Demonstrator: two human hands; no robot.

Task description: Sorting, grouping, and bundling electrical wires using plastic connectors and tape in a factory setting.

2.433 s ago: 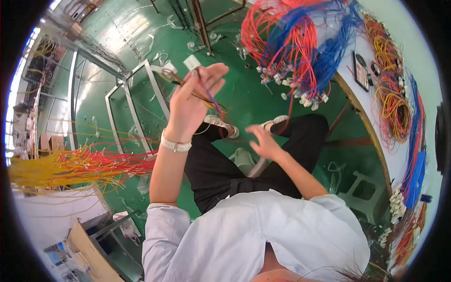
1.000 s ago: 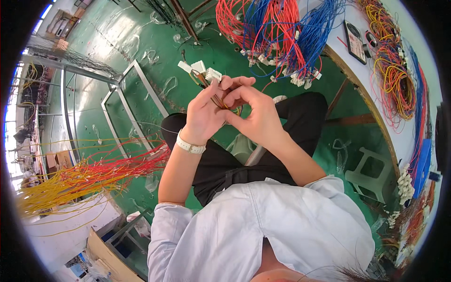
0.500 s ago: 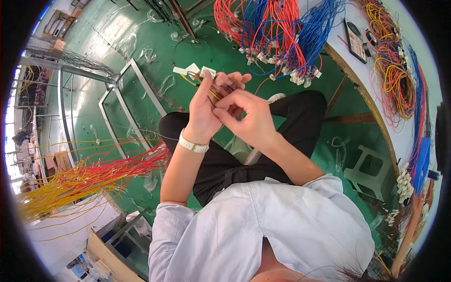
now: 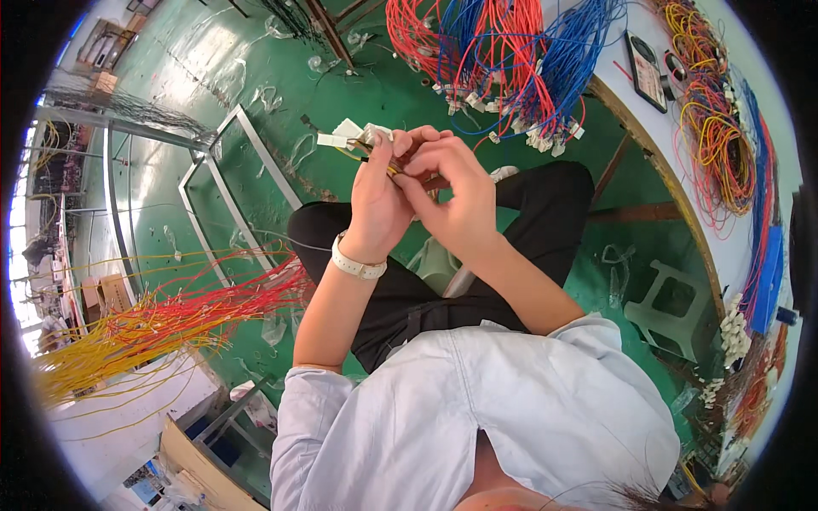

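In front of my lap, my left hand (image 4: 379,209) holds a small bundle of thin wires, its thumb upright against white plastic connectors (image 4: 345,134). These stick out past the thumb to the left, with yellow and dark wires running from them. My right hand (image 4: 460,200) meets the left one, thumb and fingers pinched on the wires (image 4: 394,170) close to the connectors. Fingers hide the exact point of the pinch. A white strap (image 4: 358,267) circles my left wrist.
Red and blue wire bundles (image 4: 520,51) with white connectors hang over the curved table (image 4: 635,128) ahead right. Yellow and red wires (image 4: 170,319) spread at left near a metal frame (image 4: 247,162). A green stool (image 4: 673,311) stands right; a phone-like device (image 4: 645,72) lies on the table.
My right fingers have moved up along the wires, nearer the connectors, and my left hand has shifted slightly right. What looks like another person's arm has withdrawn from the lower right.
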